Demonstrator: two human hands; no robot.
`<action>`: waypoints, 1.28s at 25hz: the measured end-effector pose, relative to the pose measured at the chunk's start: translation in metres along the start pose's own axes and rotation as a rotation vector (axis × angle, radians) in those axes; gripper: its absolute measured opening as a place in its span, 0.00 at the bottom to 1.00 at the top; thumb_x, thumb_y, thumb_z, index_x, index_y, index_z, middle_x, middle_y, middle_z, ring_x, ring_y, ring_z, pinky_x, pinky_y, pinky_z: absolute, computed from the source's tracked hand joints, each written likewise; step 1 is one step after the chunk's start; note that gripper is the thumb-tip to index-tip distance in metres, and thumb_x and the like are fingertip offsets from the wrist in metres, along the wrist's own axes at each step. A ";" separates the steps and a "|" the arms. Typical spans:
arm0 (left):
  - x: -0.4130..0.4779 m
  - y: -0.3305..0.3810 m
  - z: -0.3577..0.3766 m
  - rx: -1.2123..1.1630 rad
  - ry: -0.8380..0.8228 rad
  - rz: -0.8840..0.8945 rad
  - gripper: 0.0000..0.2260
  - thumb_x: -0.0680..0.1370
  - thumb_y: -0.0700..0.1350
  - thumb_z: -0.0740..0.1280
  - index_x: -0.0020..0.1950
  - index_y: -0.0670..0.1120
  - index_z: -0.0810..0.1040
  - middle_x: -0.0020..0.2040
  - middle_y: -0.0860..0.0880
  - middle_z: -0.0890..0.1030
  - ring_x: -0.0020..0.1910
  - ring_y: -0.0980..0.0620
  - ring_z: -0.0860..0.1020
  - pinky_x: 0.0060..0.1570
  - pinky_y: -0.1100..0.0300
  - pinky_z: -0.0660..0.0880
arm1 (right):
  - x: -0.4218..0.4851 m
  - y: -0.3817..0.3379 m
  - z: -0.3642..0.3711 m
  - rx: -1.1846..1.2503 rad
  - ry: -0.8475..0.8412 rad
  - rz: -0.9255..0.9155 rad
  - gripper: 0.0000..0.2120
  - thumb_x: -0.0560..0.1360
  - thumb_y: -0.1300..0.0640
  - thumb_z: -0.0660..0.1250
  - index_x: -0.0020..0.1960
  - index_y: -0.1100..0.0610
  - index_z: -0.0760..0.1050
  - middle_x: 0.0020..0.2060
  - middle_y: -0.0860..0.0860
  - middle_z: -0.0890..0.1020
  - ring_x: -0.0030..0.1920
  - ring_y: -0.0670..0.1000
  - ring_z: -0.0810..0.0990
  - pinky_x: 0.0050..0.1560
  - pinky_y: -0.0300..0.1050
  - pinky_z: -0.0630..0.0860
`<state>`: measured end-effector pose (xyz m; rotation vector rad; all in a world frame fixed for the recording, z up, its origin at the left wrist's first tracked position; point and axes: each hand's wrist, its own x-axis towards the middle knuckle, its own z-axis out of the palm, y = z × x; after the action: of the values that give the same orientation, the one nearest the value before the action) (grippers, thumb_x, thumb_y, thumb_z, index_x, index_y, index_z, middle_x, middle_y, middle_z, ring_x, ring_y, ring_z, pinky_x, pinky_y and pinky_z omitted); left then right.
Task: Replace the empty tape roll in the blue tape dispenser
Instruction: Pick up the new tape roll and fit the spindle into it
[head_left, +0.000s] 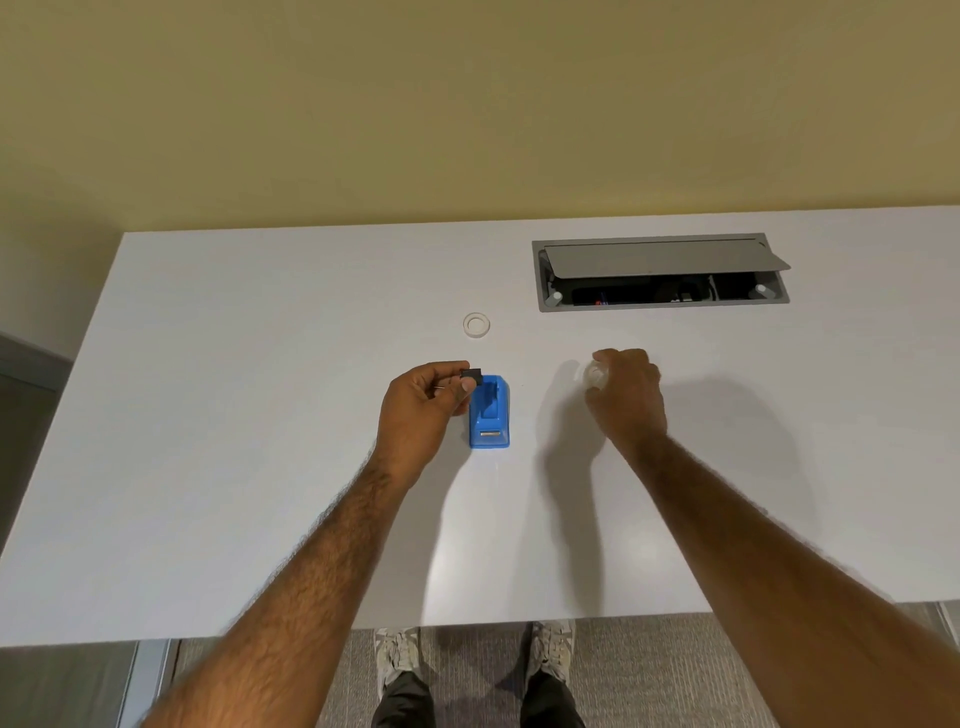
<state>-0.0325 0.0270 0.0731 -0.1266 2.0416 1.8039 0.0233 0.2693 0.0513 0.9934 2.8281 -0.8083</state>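
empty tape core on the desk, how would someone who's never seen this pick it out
Start at the white desk and find the grey cable hatch set into its far side. Just left of the hatch and nearer the person lies a small pale ring, the empty tape core, flat and alone beyond the blue tape dispenser. Neither hand touches it, unlike the clear roll under the right hand.

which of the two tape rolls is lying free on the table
The thin white ring beyond the blue dispenser; no hand touches it. The other clear roll is under the right hand.
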 end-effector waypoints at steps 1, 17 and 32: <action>-0.001 -0.001 0.000 0.008 0.002 0.000 0.09 0.79 0.40 0.72 0.58 0.45 0.85 0.48 0.51 0.88 0.42 0.56 0.84 0.49 0.58 0.82 | 0.000 0.004 0.002 -0.072 -0.054 -0.043 0.24 0.70 0.65 0.60 0.65 0.52 0.71 0.61 0.57 0.73 0.61 0.60 0.71 0.56 0.52 0.75; 0.002 0.006 0.003 0.060 0.002 0.022 0.10 0.78 0.42 0.72 0.60 0.45 0.85 0.49 0.50 0.88 0.44 0.54 0.85 0.53 0.54 0.84 | 0.009 0.019 0.016 -0.271 -0.139 -0.163 0.21 0.70 0.70 0.55 0.60 0.57 0.72 0.53 0.58 0.72 0.55 0.60 0.71 0.48 0.54 0.78; 0.000 0.026 0.003 0.022 -0.008 0.044 0.10 0.76 0.36 0.73 0.56 0.47 0.85 0.48 0.51 0.88 0.46 0.53 0.86 0.54 0.55 0.83 | -0.026 -0.074 -0.024 0.972 -0.524 -0.164 0.21 0.73 0.63 0.71 0.65 0.52 0.76 0.59 0.53 0.82 0.58 0.55 0.82 0.60 0.57 0.78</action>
<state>-0.0404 0.0344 0.0965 -0.0682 2.0739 1.8041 0.0030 0.2174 0.1118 0.4334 2.0194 -2.1659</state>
